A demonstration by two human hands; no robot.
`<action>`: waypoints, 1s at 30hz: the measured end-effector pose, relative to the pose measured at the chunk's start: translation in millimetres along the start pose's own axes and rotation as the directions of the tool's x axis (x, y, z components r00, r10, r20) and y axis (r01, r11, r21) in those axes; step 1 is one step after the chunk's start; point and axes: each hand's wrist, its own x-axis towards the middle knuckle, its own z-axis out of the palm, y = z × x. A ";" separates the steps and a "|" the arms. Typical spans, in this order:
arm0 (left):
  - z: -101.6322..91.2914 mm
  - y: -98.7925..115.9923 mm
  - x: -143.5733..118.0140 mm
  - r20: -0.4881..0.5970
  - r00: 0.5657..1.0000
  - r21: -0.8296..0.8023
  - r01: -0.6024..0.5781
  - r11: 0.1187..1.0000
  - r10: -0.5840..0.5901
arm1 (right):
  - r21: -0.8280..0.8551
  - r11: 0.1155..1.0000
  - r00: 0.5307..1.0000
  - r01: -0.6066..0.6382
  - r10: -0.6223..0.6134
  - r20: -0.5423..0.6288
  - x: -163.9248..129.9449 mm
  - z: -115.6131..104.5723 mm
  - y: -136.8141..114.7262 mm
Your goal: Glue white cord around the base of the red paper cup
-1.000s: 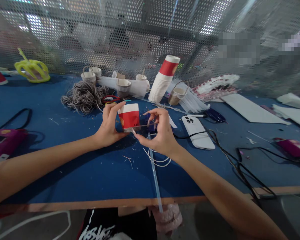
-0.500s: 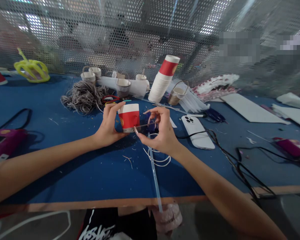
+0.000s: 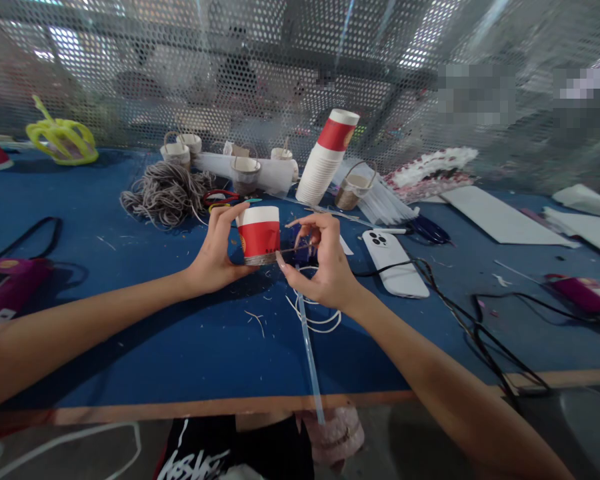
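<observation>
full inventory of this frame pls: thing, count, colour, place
paper cup: 1, red and white, held above table centre
cord: 1, grey, running from the cup's base to the right hand
stack of cups: 1, white with red top cup, back centre
small baskets: about 5, beige, back centre
bundle of cord: 1, grey, back left
phone: 1, white, right of the hands
glue stick: 1, clear, near edge
glue guns: 2, magenta, far left and far right
table: 1, blue
mesh screen: 1, grey, behind the table
left hand: grips the paper cup
right hand: pinches the cord
</observation>
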 end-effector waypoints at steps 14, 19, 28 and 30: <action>-0.1 0.9 0.3 -0.002 1.000 -0.017 0.016 1.000 -0.016 | 0.041 0.996 0.997 -0.077 0.077 0.001 -2.0 0.3 0.5; 0.0 0.2 -0.1 0.001 1.000 -0.015 0.027 1.000 -0.027 | 0.012 0.997 0.997 -0.074 0.074 0.001 -1.6 1.4 1.0; 0.5 -2.0 -1.1 0.002 1.000 -0.088 0.030 0.996 -0.030 | -0.053 0.997 0.999 0.049 -0.049 -0.016 -0.8 0.4 2.8; 0.7 -2.6 -1.1 0.008 0.999 -0.101 0.041 0.994 -0.040 | -0.057 0.997 0.999 0.046 -0.047 -0.011 -0.6 0.2 2.9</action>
